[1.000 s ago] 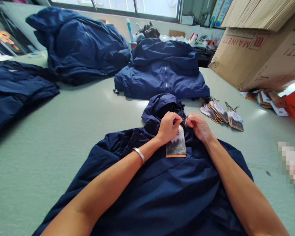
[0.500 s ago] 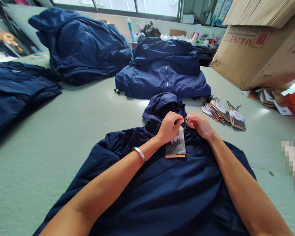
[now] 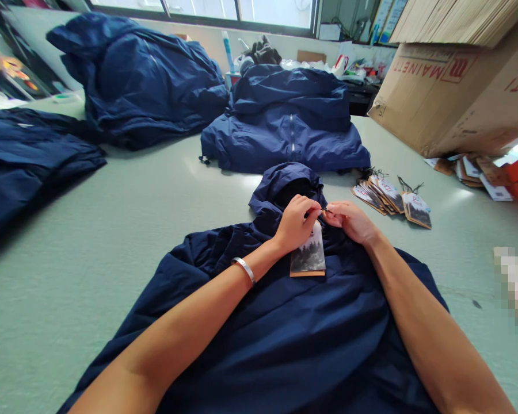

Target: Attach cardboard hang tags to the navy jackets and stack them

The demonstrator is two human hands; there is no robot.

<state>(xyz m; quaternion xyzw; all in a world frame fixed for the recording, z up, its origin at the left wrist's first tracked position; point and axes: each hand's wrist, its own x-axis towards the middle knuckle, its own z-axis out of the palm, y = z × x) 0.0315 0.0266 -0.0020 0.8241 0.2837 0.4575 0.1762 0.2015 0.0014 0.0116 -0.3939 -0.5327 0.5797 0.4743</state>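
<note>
Counter [image 3: 147, 195]: pale green. Beyond the near jacket [image 3: 263, 328], a folded jacket [image 3: 285, 129] with a zip lies close to its hood; a large heap of navy clothing [image 3: 147, 80] stands behind, to the left. Stacked tags [image 3: 377, 194] with black cords lie right of the hood, a cardboard box [image 3: 449, 92] farther back. The forearms cross over the near jacket and hide part of it.

Near jacket: navy, creased, spread on the counter, hood away from the wearer. Tag in work [image 3: 308, 253]: grey tree print, brown card behind, lying below the collar, top partly covered by the left hand [image 3: 297, 223]. Left and right [image 3: 351, 220] hands: fingertips pinching a thin black cord [image 3: 324, 210].
</note>
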